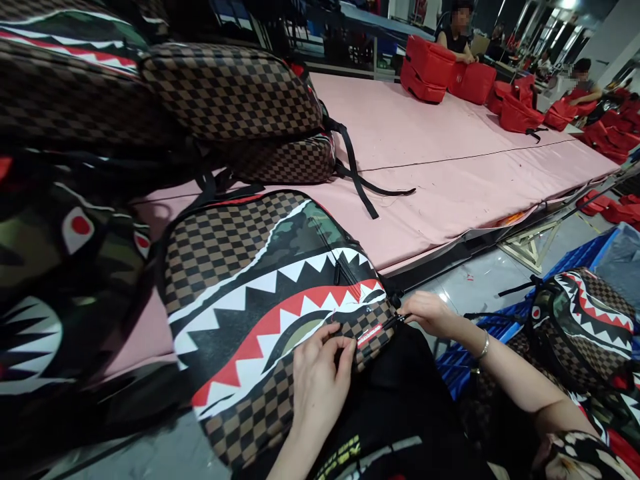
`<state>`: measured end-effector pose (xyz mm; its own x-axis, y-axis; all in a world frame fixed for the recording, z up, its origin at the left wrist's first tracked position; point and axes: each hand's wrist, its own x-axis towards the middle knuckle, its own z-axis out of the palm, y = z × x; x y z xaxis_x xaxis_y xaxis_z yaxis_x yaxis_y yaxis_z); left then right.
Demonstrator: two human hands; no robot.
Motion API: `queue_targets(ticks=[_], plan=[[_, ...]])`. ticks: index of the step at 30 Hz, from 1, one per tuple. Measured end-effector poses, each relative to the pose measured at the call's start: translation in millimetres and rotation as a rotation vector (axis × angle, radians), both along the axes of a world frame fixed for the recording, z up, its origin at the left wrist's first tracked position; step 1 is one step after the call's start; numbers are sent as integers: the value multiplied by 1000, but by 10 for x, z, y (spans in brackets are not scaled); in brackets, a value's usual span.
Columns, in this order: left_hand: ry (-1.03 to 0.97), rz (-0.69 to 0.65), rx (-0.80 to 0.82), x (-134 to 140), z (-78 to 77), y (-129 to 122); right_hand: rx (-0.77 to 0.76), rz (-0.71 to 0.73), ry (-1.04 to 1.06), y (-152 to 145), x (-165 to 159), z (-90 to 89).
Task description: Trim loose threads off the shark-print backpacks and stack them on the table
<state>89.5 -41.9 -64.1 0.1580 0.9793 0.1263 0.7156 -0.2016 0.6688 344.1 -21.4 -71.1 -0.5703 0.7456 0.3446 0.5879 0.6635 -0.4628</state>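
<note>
A backpack [240, 267] with brown-and-black checks and a printed shark mouth lies front side up before me, its lower edge against my dark clothing. My left hand [320, 373] rests over the backpack's lower part, thumb and forefinger pinched together; whatever is between them is too small to make out. At the right edge of the bag, by a small red label [370, 335], my right hand [433, 313] is closed on a slim dark metal tool [400, 319]. The tool's tip points left along the checked panel, but its exact kind is unclear.
Checked backpacks [235, 93] are stacked behind, straps trailing over the pink table [400, 153]. A camouflage backpack [75, 280] stands at left. At right, a blue crate [565, 260] stands beside more shark-print bags [590, 327]. Red bags [427, 67] and co-workers are farther back.
</note>
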Motion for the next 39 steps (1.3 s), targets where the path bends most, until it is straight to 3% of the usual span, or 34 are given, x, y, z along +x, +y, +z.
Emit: queue_targets(ticks=[7,22,26,29,32,36,39], plan=[[-66,23,-142,53,-43,88,-38,54,-32,39,-59,76],[-284,103,-28,-75,-98,26,-86,112,-384,75,-454,387],[-296,134,-43,-91,-89,4,-121,129,-353,59,-498,390],[-262,116,-70,-79,-70,6,-208,85,-146,12,-459,385],[-184,63,-91,-33,-40,59,-345,-47,85,-21,-320,373],[-72,-16,-163,60,0,196,-616,-246,122,18,-67,313],[-38,-84,-193,116,16,277,-783,-291,137,91,41,266]])
